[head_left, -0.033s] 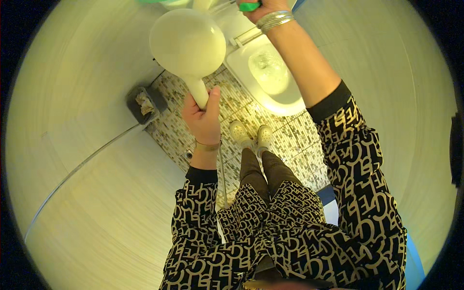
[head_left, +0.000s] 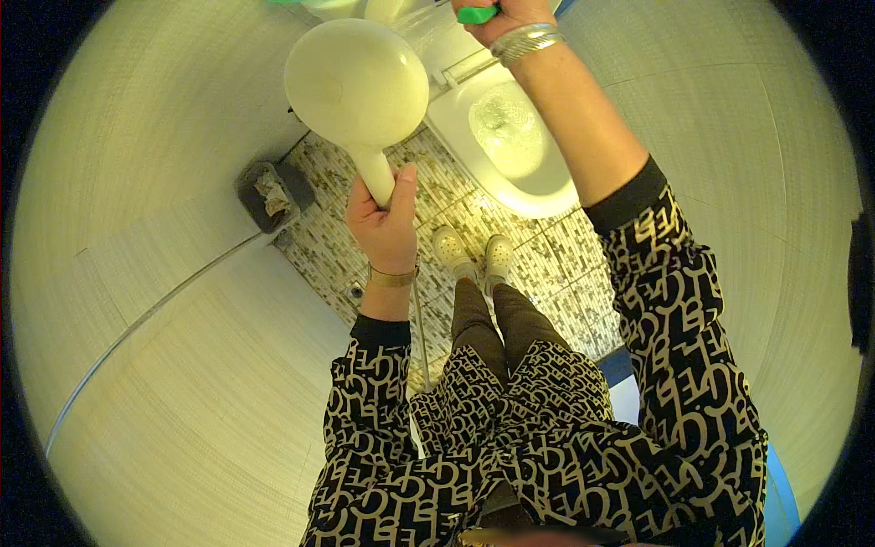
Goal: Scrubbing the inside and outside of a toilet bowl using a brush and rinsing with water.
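My left hand [head_left: 383, 223] is wrapped round the short handle of a cream-coloured dipper [head_left: 357, 82]. Its large round bowl is raised, to the left of the toilet [head_left: 538, 196]. My right hand [head_left: 515, 16] is closed round a bright green handle [head_left: 477, 15] at the top edge, above the toilet. What that handle belongs to is cut off by the frame. Thin pale streaks, like splashing water, show between the dipper and the green handle. The water in the toilet bowl [head_left: 510, 132] is rippled.
A grey waste bin [head_left: 273, 196] with crumpled paper stands by the left wall. My feet in light clogs [head_left: 474, 253] are on the mosaic-tiled floor [head_left: 538, 273], near a round drain [head_left: 356, 290]. Part of a green-rimmed container [head_left: 319, 7] shows at the top. A wall [head_left: 747, 164] rises at right.
Both hands sit very slightly lower and further right in the picture, with the dipper and green handle still held. The pale streaks near the top show more clearly now.
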Action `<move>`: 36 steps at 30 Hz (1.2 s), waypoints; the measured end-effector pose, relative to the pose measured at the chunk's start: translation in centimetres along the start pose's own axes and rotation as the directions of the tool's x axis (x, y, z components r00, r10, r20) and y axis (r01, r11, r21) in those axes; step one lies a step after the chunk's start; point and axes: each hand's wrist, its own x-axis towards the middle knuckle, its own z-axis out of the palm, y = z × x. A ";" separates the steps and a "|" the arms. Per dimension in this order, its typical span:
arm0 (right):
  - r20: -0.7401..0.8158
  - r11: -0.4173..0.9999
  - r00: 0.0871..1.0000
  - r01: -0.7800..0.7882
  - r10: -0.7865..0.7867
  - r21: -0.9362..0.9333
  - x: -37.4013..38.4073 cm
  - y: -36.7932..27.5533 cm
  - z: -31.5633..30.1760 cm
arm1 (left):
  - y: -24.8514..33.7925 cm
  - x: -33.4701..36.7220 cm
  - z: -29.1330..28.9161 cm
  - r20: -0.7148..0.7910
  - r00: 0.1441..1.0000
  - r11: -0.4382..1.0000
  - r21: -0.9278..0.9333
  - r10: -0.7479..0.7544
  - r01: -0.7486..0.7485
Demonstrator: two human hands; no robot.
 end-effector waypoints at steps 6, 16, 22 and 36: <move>-0.139 0.995 0.990 -0.050 0.037 -0.085 -0.6 -0.8 0.3 | -1.3 -1.1 0.4 0.075 0.996 0.996 -0.076 -0.040 0.045; -0.341 0.981 0.939 -0.023 -0.045 -0.192 -16.5 -1.1 -9.2 | -0.4 -3.3 -0.2 0.123 0.985 0.990 -0.050 -0.121 0.128; -0.703 0.999 0.711 -0.046 0.032 -0.002 -28.7 1.2 -20.5 | -2.1 -3.3 1.2 0.135 0.981 0.990 0.046 -0.142 0.137; -0.998 0.916 0.060 -0.402 0.018 -0.007 -25.4 6.3 -35.8 | -5.8 -4.0 5.0 0.222 0.959 0.979 0.145 -0.175 0.145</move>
